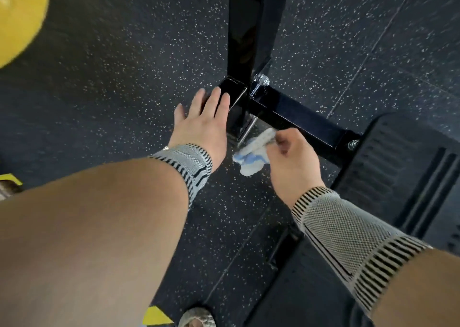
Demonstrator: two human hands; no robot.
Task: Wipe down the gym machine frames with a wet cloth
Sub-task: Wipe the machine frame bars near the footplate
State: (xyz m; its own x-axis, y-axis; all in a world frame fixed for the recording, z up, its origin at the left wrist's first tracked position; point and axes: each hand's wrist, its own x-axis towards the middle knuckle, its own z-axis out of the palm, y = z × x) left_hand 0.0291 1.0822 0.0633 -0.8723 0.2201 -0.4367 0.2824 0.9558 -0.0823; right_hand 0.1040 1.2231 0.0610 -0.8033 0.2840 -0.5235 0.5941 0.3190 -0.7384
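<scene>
Right hand (292, 152) grips cloth (254, 150) (bunched), frame (293, 114)

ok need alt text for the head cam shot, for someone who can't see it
Seen from above, a person's right hand grips a bunched white and blue cloth beside the base of a black gym machine frame, while the left hand rests open, fingers on the frame's short end stub. Both wrists wear striped knit sleeves, and the floor is dark speckled rubber.

Yellow disc (20, 15) blurred, cut by left edge; upright post (251, 23) cut by top edge.
</scene>
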